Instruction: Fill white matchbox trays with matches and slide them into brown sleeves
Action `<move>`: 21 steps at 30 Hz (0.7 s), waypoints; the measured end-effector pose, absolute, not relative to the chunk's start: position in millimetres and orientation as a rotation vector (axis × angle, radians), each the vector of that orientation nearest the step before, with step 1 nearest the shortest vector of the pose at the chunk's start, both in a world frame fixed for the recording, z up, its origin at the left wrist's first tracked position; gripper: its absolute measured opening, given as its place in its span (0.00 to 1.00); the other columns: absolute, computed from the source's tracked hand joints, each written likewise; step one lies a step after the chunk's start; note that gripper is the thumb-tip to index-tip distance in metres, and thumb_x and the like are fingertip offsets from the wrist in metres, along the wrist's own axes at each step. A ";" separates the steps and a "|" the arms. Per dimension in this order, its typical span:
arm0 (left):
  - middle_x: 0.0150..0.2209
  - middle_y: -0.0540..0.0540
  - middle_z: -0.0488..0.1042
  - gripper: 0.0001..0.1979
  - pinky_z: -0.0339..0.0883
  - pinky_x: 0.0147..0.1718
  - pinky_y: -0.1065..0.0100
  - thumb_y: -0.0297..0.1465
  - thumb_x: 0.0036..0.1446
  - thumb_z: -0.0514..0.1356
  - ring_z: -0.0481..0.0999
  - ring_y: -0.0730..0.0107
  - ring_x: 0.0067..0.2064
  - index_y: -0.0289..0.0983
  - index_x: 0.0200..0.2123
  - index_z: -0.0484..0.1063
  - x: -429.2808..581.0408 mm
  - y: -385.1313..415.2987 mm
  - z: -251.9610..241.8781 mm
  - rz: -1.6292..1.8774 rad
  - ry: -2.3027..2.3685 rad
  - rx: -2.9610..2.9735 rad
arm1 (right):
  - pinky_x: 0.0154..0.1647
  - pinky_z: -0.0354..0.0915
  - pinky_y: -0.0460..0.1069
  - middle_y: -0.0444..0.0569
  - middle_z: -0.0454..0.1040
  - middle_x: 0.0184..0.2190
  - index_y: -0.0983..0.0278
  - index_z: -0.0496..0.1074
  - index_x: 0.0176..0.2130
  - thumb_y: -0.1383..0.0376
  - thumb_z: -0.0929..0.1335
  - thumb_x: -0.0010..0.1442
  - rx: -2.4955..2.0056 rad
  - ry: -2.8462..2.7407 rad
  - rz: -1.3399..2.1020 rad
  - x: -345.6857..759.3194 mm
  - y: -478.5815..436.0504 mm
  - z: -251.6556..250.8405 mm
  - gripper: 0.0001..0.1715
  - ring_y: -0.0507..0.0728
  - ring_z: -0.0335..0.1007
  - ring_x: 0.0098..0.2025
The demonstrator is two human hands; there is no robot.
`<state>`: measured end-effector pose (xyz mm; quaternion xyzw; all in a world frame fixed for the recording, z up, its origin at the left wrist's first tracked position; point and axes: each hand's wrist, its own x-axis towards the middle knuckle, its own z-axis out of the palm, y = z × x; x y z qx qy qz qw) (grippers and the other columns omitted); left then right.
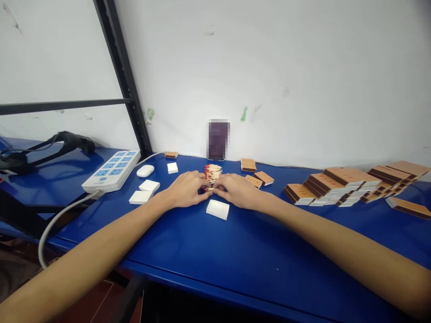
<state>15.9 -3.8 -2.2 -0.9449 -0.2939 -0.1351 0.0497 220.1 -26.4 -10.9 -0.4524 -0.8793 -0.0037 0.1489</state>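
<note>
My left hand [186,188] and my right hand [237,190] rest on the blue table [208,251], fingertips meeting over a small bundle of matchsticks that both pinch between them. Just behind the fingers lies a pile of red-tipped matches [213,172]. A white inner matchbox tray [217,209] sits in front of my hands, close to the right wrist. Both hands have their fingers curled together.
More white trays [144,191] lie left, with a white mouse-like object [145,170] and a power strip [112,170]. Loose brown matchbox sleeves [259,178] sit right of the pile. Stacked rows of matchboxes [350,181] fill the right side. A blurred dark object [218,139] leans against the wall.
</note>
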 end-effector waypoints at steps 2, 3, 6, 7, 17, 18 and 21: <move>0.35 0.45 0.72 0.15 0.62 0.35 0.64 0.40 0.63 0.51 0.71 0.64 0.36 0.37 0.36 0.72 17.0 -4.8 -1.7 -0.369 -0.878 -2.848 | 0.31 0.56 0.48 0.51 0.77 0.33 0.62 0.73 0.36 0.61 0.63 0.65 -1.329 -2.541 -0.056 218.9 -28.2 -9.3 0.12 0.56 0.71 0.35; 0.35 0.44 0.72 0.14 0.62 0.35 0.64 0.39 0.64 0.50 0.71 0.63 0.37 0.37 0.36 0.71 17.7 -5.4 -1.7 -0.344 -0.871 -2.832 | 0.31 0.56 0.49 0.51 0.77 0.33 0.63 0.73 0.36 0.61 0.63 0.66 -1.334 -2.557 -0.078 218.4 -29.2 -8.0 0.12 0.57 0.71 0.35; 0.37 0.43 0.73 0.13 0.62 0.35 0.63 0.36 0.65 0.47 0.72 0.62 0.37 0.37 0.39 0.67 20.4 -7.3 -1.9 -0.252 -0.857 -2.821 | 0.32 0.57 0.49 0.52 0.77 0.33 0.63 0.73 0.35 0.62 0.62 0.66 -1.327 -2.606 -0.086 217.0 -31.8 -3.5 0.13 0.57 0.72 0.35; 0.38 0.42 0.73 0.12 0.62 0.35 0.63 0.35 0.66 0.46 0.72 0.62 0.36 0.37 0.40 0.66 21.3 -7.9 -1.9 -0.221 -0.859 -2.830 | 0.32 0.57 0.49 0.52 0.77 0.33 0.63 0.73 0.35 0.62 0.62 0.66 -1.331 -2.610 -0.067 216.6 -32.5 -2.1 0.13 0.57 0.72 0.34; 0.42 0.40 0.75 0.12 0.66 0.37 0.62 0.35 0.67 0.44 0.76 0.58 0.40 0.36 0.41 0.63 24.9 -11.2 4.5 -0.079 -0.925 -2.907 | 0.28 0.54 0.49 0.57 0.75 0.34 0.64 0.68 0.45 0.59 0.58 0.69 -1.536 -2.645 -0.083 216.4 -40.2 -1.4 0.15 0.60 0.72 0.32; 0.42 0.40 0.75 0.12 0.66 0.37 0.62 0.35 0.67 0.44 0.76 0.58 0.40 0.35 0.41 0.63 25.3 -11.5 5.0 -0.067 -0.930 -2.902 | 0.28 0.54 0.50 0.57 0.75 0.35 0.65 0.67 0.46 0.59 0.57 0.69 -1.559 -2.652 -0.104 215.7 -41.1 -1.3 0.16 0.60 0.72 0.33; 0.41 0.40 0.75 0.13 0.66 0.37 0.61 0.35 0.68 0.43 0.76 0.58 0.39 0.35 0.42 0.63 26.7 -12.2 5.4 -0.033 -0.953 -2.881 | 0.29 0.54 0.50 0.58 0.75 0.34 0.67 0.66 0.46 0.59 0.55 0.69 -1.604 -2.690 -0.144 213.9 -42.7 0.2 0.17 0.61 0.72 0.34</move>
